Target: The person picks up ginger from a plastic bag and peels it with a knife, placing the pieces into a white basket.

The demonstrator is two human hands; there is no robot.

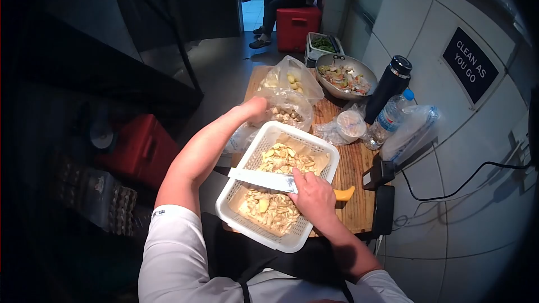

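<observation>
My right hand (313,195) is closed round a knife whose yellow handle sticks out to the right. Its broad blade (261,179) lies across a white perforated plastic basket (225,207). Pale sliced pieces, like ginger or garlic, (266,210) lie inside the basket on both sides of the blade. Beyond the basket, my left hand (258,108) reaches to a clear plastic bag (292,104) holding small brownish pieces (286,115). The fingers of that hand are hidden at the bag. Another clear bag (289,73) with yellowish pieces stands just behind.
On the wooden table (359,207) are a pan of food scraps (345,76), a dark flask (388,90), a water bottle (396,115) and a plastic cup (351,125). A black cable (438,197) hangs along the tiled wall. Behind sits a person on a red box (297,28).
</observation>
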